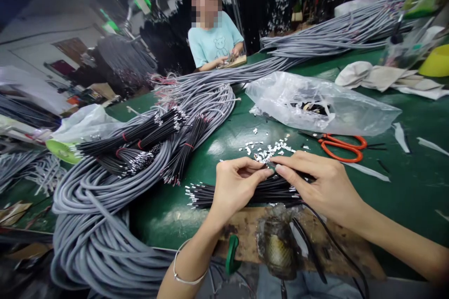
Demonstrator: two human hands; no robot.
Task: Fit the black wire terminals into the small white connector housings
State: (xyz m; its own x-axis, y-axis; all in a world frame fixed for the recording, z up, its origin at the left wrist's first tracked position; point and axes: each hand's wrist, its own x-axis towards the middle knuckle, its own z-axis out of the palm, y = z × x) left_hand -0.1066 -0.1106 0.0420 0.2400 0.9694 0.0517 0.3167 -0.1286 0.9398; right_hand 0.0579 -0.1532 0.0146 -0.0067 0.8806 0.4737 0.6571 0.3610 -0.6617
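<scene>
My left hand [236, 184] and my right hand [315, 182] meet fingertip to fingertip over a flat row of thin black wires [206, 195] lying on the green table [414, 182]. Both hands are pinched closed. Between the fingertips is something small that I cannot make out. A scatter of tiny white sleeves [266, 149] lies just beyond my fingers. The wire ends at the left carry white tips. A single black wire [336, 245] runs from under my right hand toward the near table edge.
Thick coils of grey cable [94, 224] and bundles of black wires [140, 142] fill the left. Orange scissors [342, 145] and a clear plastic bag [315, 103] lie beyond my right hand. A wooden board [245, 238] with a clamp sits at the near edge. Another person [213, 39] works across the table.
</scene>
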